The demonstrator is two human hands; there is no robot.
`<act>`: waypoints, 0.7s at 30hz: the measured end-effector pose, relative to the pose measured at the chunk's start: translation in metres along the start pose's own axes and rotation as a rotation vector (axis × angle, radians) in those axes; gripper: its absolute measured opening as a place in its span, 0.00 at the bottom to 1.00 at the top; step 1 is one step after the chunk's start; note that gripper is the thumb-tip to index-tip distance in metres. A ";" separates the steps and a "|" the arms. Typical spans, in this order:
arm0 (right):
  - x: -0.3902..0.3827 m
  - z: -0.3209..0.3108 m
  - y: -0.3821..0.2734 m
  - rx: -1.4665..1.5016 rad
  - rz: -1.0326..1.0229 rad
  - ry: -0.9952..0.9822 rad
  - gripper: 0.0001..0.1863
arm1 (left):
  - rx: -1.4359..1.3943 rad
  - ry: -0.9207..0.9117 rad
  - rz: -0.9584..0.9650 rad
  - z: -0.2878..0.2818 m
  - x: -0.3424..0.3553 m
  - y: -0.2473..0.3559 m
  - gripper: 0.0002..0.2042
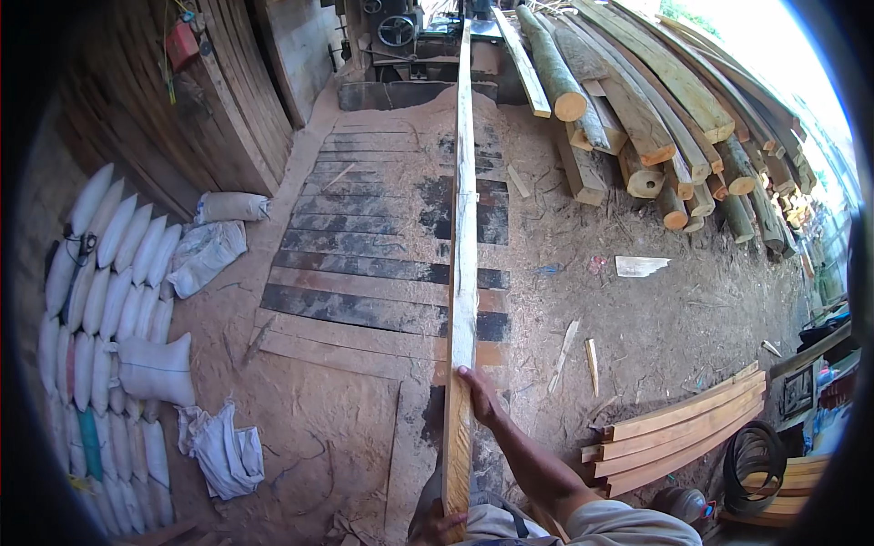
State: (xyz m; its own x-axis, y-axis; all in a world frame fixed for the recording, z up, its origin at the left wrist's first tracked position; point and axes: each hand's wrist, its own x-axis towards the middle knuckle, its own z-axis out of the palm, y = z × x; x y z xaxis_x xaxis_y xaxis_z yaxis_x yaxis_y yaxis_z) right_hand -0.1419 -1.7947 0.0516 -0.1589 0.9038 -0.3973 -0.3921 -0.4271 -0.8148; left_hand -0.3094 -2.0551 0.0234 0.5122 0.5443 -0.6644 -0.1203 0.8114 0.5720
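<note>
A long, pale wooden beam (463, 273) runs straight away from me, from my body to the machine at the far end. Wrapped round its near end, close to my waist, is my left hand (437, 525). My right hand (482, 398) grips the beam's right side farther along, with the thumb on top and the other fingers partly hidden behind the wood. Beyond the beam's far end stands a woodworking machine (419, 45) with a round handwheel (396, 29); whether the beam touches it I cannot tell.
Logs and rough timbers (637, 100) are piled at the far right. Sawn beams (683, 432) lie stacked at the near right, beside a dark coil (755, 464). Filled white sacks (109, 309) line the left. Sawdust covers floor planks (355, 241). Wood scraps (642, 266) lie about.
</note>
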 end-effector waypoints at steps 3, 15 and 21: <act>0.020 -0.014 0.004 -0.083 0.006 -0.011 0.34 | -0.033 -0.013 0.011 0.003 0.008 0.010 0.15; 0.122 -0.015 -0.078 -0.122 -0.056 0.016 0.37 | -0.446 -0.085 -0.098 -0.001 0.077 0.116 0.09; 0.206 -0.022 -0.131 -0.124 0.029 0.052 0.35 | -0.789 -0.066 -0.099 0.003 0.118 0.195 0.16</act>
State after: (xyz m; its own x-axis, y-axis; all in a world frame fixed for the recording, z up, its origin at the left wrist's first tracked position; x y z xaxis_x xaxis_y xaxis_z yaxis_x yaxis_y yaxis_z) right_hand -0.1030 -1.5536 0.0670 -0.1201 0.8896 -0.4406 -0.2724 -0.4563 -0.8471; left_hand -0.2702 -1.8334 0.0576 0.5985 0.4683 -0.6500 -0.6253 0.7803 -0.0135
